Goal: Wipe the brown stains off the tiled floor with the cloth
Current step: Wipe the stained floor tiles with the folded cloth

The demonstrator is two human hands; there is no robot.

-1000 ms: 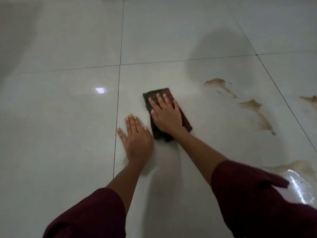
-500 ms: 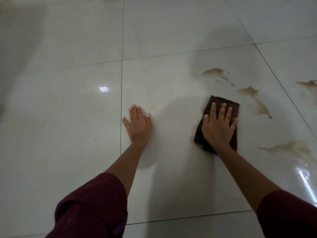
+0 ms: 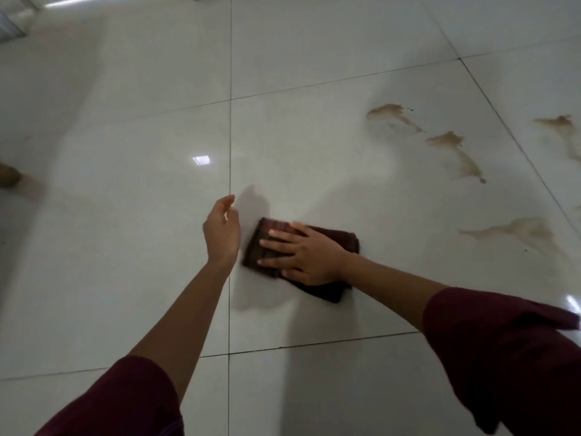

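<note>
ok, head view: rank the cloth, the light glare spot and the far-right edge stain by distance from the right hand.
1. cloth: under the right hand.
2. light glare spot: up and left.
3. far-right edge stain: far upper right.

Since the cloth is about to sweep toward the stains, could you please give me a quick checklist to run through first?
1. Right hand flat on cloth: ok.
2. Cloth lying flat on the tiled floor: ok.
3. Brown stains cleared: not ok, several remain to the right.
4. Path from cloth to the nearest stain free: ok.
5. Left hand braced on floor: not ok, looks lifted.
6. Cloth clean enough: cannot tell.
</note>
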